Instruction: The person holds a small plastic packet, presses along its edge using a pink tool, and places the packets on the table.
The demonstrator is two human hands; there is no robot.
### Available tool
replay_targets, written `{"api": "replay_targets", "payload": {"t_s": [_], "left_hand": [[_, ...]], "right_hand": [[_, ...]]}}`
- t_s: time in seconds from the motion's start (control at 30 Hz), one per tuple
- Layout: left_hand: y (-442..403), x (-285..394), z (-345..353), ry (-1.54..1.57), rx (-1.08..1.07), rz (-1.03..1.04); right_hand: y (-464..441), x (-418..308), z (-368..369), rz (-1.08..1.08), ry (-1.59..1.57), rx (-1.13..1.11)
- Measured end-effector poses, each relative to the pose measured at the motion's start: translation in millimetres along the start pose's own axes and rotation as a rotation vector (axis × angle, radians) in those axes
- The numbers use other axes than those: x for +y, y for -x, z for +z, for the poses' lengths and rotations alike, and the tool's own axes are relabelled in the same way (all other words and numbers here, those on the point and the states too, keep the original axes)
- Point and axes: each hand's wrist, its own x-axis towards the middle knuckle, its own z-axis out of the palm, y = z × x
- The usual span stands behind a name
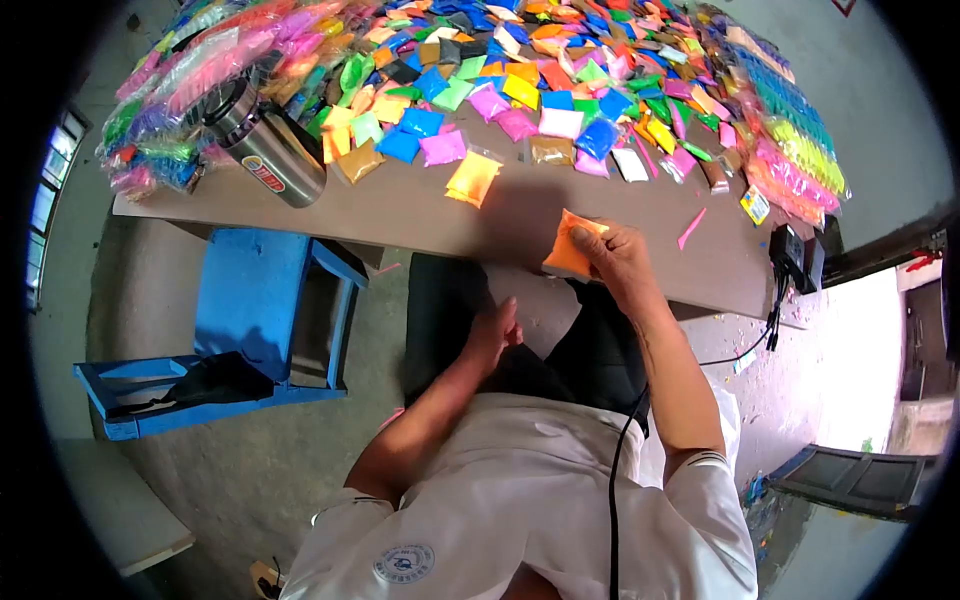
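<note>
My right hand (612,258) pinches an orange packet (570,247) by its right side, just over the front edge of the table (400,215). Lower and to the left, my left hand (493,335) hangs above my lap, its fingers curled; whatever they might hold is too small to make out. Another orange packet (473,179), which looks like a small stack, lies on the table left of the held one. Beyond it are a pink packet (443,148), a brown packet (551,150) and a white packet (630,165), in front of a wide spread of many coloured packets.
A steel flask (268,150) stands at the left of the table beside bagged bundles (160,130). More bundles (800,150) lie at the right, near black adapters (793,255) with cables. A blue chair (245,300) is at the left. A black cable runs down my front.
</note>
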Motion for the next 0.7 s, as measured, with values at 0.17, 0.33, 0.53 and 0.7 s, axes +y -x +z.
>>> {"api": "replay_targets", "payload": {"t_s": [0.17, 0.33, 0.53, 0.7], "left_hand": [[-13, -1, -2, -0.102, -0.033, 0.016], [-29, -8, -1, -0.185, -0.092, 0.015], [-50, -19, -3, -0.294, -0.09, -0.087], [-48, -13, 2, -0.229, -0.081, -0.126]], "right_hand": [[-34, 7, 0, -0.335, 0.177, 0.128], [-60, 2, 17, -0.57, 0.491, 0.245], [-80, 13, 50, -0.654, 0.626, 0.207], [-75, 10, 47, -0.697, 0.829, 0.079]]}}
